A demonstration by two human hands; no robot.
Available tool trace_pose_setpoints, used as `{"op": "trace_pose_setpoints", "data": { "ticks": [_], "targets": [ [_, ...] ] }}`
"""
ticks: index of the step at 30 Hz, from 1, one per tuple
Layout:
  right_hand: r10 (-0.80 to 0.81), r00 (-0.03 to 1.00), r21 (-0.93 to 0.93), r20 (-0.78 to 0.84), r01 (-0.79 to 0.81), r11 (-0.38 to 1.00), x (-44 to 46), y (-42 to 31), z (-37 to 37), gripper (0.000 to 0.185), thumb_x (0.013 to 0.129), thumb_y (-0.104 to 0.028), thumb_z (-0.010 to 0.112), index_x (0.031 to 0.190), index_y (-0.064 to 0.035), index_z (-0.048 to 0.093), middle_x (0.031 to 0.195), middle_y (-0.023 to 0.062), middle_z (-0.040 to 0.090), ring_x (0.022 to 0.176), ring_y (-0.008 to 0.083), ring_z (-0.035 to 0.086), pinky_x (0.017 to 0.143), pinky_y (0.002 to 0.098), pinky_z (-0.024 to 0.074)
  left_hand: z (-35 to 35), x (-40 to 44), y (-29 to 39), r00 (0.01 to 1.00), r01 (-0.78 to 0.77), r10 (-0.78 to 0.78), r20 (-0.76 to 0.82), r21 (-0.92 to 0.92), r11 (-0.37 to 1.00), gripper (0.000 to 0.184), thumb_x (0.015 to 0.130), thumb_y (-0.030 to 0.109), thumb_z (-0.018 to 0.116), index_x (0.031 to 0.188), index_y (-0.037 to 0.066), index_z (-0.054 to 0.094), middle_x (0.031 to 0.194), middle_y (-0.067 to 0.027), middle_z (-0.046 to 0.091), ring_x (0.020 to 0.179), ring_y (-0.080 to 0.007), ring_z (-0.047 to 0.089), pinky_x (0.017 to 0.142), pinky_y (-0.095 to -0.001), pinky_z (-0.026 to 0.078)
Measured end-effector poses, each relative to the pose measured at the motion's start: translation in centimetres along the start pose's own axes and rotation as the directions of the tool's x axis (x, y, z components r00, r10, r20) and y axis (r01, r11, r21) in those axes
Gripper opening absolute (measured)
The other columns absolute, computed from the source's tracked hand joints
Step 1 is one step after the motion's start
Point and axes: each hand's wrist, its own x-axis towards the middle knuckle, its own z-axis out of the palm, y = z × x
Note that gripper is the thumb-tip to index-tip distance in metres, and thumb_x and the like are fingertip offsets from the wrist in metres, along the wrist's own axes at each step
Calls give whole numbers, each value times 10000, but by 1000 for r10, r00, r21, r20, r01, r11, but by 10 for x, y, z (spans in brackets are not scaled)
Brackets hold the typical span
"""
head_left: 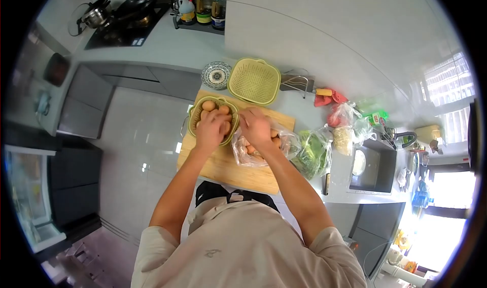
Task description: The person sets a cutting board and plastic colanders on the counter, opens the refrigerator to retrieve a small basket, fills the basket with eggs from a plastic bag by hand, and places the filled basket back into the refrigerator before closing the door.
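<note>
My left hand point(209, 131) reaches into a small green basket point(190, 128) with brown eggs point(208, 105) in it. Its fingers are curled round an egg point(226, 128), partly hidden by the hand. My right hand point(256, 127) is beside the basket, over a clear plastic bag point(244, 157) that holds more brown eggs point(276, 141). Its fingers are pinched together at the bag's upper left edge. Basket and bag both rest on a wooden cutting board point(223, 169).
Behind the board are a larger green basket point(253, 80) and a patterned plate point(217, 75). Bagged leafy greens point(313, 153) lie to the right, near a knife point(326, 184) and the sink point(380, 165). A stove with a wok point(137, 4) stands far left.
</note>
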Motion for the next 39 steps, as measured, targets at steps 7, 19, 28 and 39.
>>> {"op": "trace_pose_setpoints", "data": {
  "ticks": [7,19,28,39],
  "targets": [
    [-38,978,29,206,32,999,-38,8,-57,131,868,-75,741,987,-113,777,968,85,738,847,299,711,714,390,581,-2,-51,10,998,52,-51,-29,46,998,267,792,9,741,1043,96,770,1074,-64,717,994,-328,632,875,-429,533],
    [-7,964,-268,266,81,960,19,-11,51,216,919,-109,639,1074,-149,784,1131,36,730,1044,281,661,852,399,589,-8,-28,-36,915,259,-366,167,451,854,327,795,152,796,1119,180,775,1073,-28,723,1126,-296,586,979,-448,442],
    [152,881,-385,448,37,922,25,-25,48,283,933,-231,652,1195,-171,741,1184,42,721,1130,319,620,950,450,559,5,-13,-43,904,175,-346,253,519,837,322,878,147,711,1193,213,718,1115,-82,679,1126,-279,607,995,-428,439],
    [161,782,-378,602,102,920,27,-33,34,441,860,-444,744,1216,-185,737,1185,33,723,1208,287,579,1029,442,506,4,-13,-59,928,0,-202,313,543,840,87,904,175,653,934,163,733,1060,-54,662,1098,-262,609,924,-405,478]
  ]
}}
